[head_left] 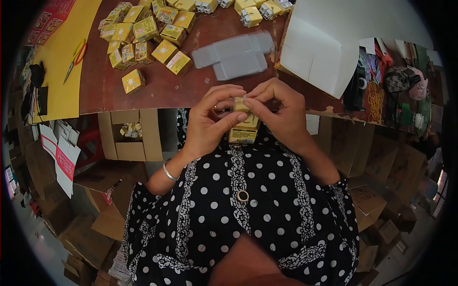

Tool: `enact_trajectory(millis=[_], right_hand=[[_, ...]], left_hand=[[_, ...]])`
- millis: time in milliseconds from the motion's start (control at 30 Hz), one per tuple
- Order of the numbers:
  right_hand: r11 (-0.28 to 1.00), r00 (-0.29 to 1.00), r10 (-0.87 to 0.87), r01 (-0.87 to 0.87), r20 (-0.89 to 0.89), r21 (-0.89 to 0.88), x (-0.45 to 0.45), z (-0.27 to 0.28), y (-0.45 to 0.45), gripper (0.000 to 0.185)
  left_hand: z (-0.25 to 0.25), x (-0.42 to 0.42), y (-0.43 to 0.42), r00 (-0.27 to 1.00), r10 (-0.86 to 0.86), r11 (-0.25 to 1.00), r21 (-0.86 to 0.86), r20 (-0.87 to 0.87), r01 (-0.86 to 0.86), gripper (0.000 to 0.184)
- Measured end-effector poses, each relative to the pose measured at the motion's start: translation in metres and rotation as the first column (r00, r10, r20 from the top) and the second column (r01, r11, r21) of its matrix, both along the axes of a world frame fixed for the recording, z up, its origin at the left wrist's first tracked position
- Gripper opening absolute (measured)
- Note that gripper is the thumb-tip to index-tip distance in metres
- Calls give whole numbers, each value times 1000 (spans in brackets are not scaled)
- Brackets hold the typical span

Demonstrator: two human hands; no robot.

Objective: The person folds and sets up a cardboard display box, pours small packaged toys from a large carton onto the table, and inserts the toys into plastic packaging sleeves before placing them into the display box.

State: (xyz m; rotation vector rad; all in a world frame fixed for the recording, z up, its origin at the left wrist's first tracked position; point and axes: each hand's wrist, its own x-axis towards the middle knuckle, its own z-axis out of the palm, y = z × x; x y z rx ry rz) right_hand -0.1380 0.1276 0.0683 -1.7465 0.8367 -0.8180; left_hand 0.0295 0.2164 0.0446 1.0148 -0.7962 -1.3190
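Note:
A small yellow printed box (242, 136) is held close to my body at the table's front edge. My left hand (210, 121) curls round its left side, with thumb and fingers closed near the upper part. From the other side, the thumb and fingers of my right hand (281, 107) pinch together at the top of the box. The fingertips partly hide what they grip there. Just beyond my hands, a flattened clear plastic package (234, 55) lies on the brown table (157, 90). A single yellow box (133, 81) sits to the left.
Several yellow boxes (145, 29) are piled at the back left, with yellow-and-white pieces (250, 16) at the back. Scissors (75, 59) lie on a yellow sheet (59, 95). An open white-lined box (312, 52) stands right. A cardboard carton (152, 138) is below the table.

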Motion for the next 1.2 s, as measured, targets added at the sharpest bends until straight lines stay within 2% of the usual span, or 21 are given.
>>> enact_trajectory(millis=[133,200,233,267,300,333,367,400,467,500,533,567,600,667,700,767,800,867,1100,1167,1200], right_hand=[[998,996,51,-52,79,18,-5,-5,-1,12],[981,983,152,-162,103,103,-14,-7,0,11],[989,990,116,-123,86,87,-20,0,-3,11],[997,997,76,-76,34,-16,-28,13,-8,14],[993,999,25,-27,-22,-119,-40,23,-12,17],[988,977,-147,151,152,-13,-58,25,-19,24],[911,905,-385,404,182,-81,-83,26,-31,22],[772,777,-584,621,235,-134,-113,28,-43,21],[538,555,-817,832,158,-138,-177,32,-59,18],[521,540,-825,841,165,-148,-212,23,-64,18],[500,524,-851,783,-42,-370,-246,7,-67,20],[496,444,-864,662,-240,-562,-269,-8,-70,26],[486,432,-870,665,-238,-568,-281,-20,-72,26],[607,504,-780,751,-371,-259,-295,-32,-72,35],[602,499,-784,755,-368,-260,-302,-35,-73,35],[630,569,-742,773,-353,-76,-302,-37,-76,23],[627,570,-744,775,-348,-72,-303,-38,-78,23],[664,659,-672,738,-338,121,-305,-39,-81,21],[616,678,-722,720,-137,319,-306,-49,-80,20],[527,584,-806,781,-94,336,-288,-40,-73,18],[526,583,-807,782,-93,336,-287,-40,-69,18]], left_hand=[[-3,0,0,998,40,999,-5,-52,-40,28],[-2,1,2,999,46,999,-10,-18,-46,27],[-2,0,-1,999,38,999,-24,5,-38,26],[-1,0,-3,997,66,998,1,33,-66,23],[1,2,-5,995,86,996,-11,49,-85,22],[2,4,-7,992,109,994,-22,63,-108,21],[0,7,-8,991,104,994,-43,87,-100,20],[-1,9,-9,987,109,993,-62,116,-102,20],[-3,8,-10,993,69,995,-72,92,-63,21],[-5,7,-10,997,34,998,-47,74,-31,21],[-9,5,-10,998,5,1000,-18,57,-4,21],[-15,5,-9,999,-34,999,3,13,34,23],[-14,2,-9,999,-46,999,-2,8,46,23],[-11,-3,-7,983,-182,979,93,-21,184,24],[-22,-2,-5,978,-207,974,89,-7,206,26],[-14,-2,-4,974,-225,968,111,-31,227,28],[-11,-2,-4,969,-239,960,135,-59,245,30],[-9,1,-2,960,-269,952,133,-75,277,32],[-4,13,0,935,-337,918,181,-109,352,34],[-6,13,-1,935,-341,916,189,-96,354,34],[-7,13,-1,935,-345,914,197,-85,355,34]])
